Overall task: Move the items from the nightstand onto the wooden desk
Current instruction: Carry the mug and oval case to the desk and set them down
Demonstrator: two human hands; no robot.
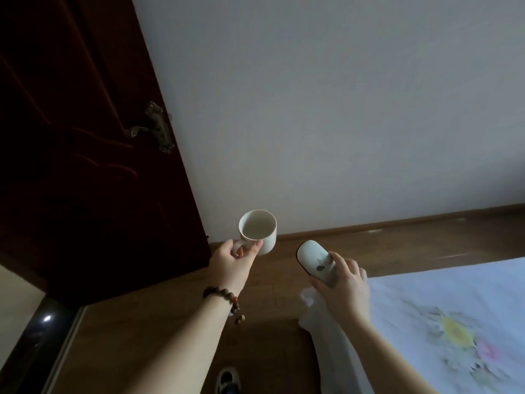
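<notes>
Head view: wooden floor (176,322), white wall (312,95), dark door (71,137) at left, floral bedsheet (440,322) at right. Left hand (231,261) grips white mug (258,231) by its handle; right hand (345,288) clasps an oval case (315,261), both held in the air.

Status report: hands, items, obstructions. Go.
Left hand grips white mug by handle. Right hand holds pale oval case. Both carried over floor. Desk not in view.

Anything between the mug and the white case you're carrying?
Nothing. In the head view, only bare wooden floor shows between the mug and the white case.
</notes>
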